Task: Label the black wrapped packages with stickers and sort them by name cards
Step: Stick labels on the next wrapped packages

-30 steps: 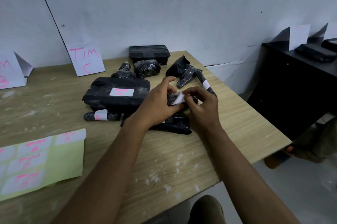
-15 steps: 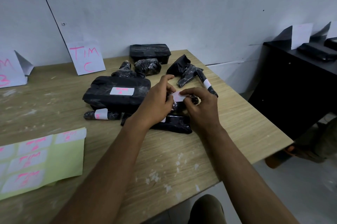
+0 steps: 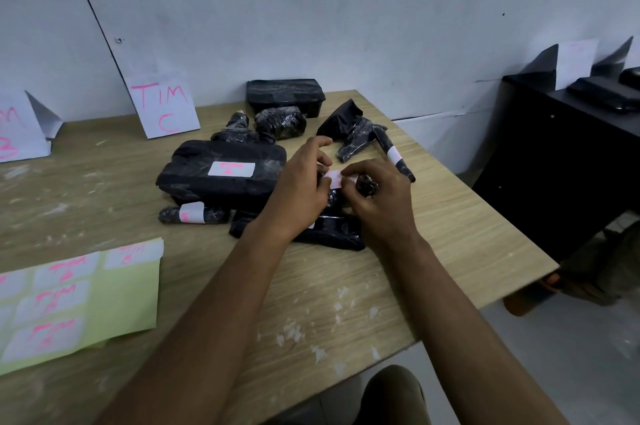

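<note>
My left hand point(image 3: 301, 189) and my right hand point(image 3: 377, 196) meet over a small black wrapped package point(image 3: 367, 186) held just above the table. A white sticker point(image 3: 337, 178) lies across its top, and the fingertips of both hands press on it. Under my hands lies a long black package point(image 3: 332, 230). A large flat package point(image 3: 221, 175) with a pink-lettered sticker sits to the left, and a small labelled roll point(image 3: 192, 215) lies in front of it. A name card reading "TIM C" point(image 3: 162, 109) leans on the wall.
A green sticker sheet point(image 3: 76, 300) lies at the near left. Another name card point(image 3: 20, 127) stands at far left. Several black packages, among them a black box point(image 3: 285, 95), sit at the back. A black cabinet point(image 3: 561, 154) with cards and packages stands to the right.
The sticker went from peeling up at an angle to lying flat across the small package. My hands shifted slightly up and stayed on it.
</note>
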